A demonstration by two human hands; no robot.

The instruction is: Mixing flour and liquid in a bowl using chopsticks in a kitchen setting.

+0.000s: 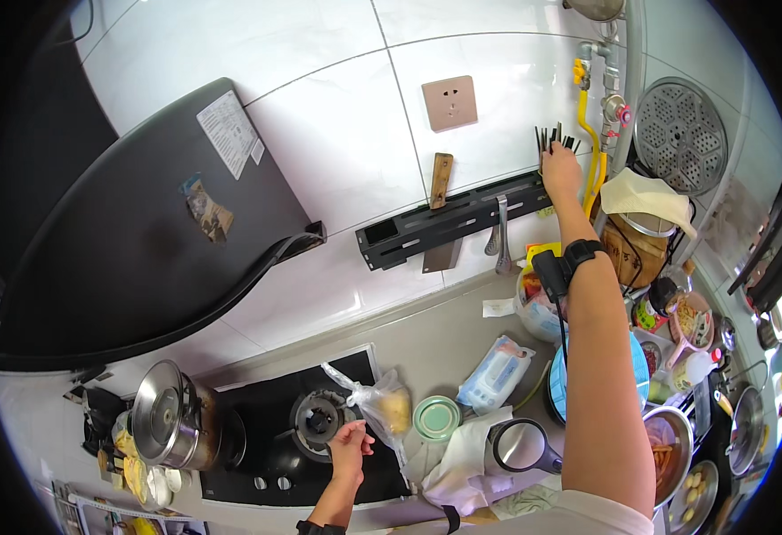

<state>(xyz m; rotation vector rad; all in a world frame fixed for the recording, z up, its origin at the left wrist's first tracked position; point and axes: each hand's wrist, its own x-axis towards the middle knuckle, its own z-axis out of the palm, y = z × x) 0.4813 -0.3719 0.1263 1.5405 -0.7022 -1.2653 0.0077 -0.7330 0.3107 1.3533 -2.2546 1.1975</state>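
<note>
My right hand (561,172) reaches up to the right end of the black wall rack (404,231). Its fingers touch several dark chopsticks (542,144) standing there; whether they grip any is hidden. Low over the black gas stove (257,401), my left hand (349,449) hovers with fingers curled in and nothing visible in them. Just beyond it are the burner (317,416) and a knotted clear plastic bag (391,409) with something yellowish inside. A cleaver (441,179) and metal utensils (502,234) hang in the rack.
A steel pot (193,428) stands on the stove's left, below the range hood (143,221). On the counter are a green round lid (437,418), a wipes pack (498,374), a kettle (519,447) and a blue round cover (635,371). Yellow gas pipes (594,174) run beside my right hand.
</note>
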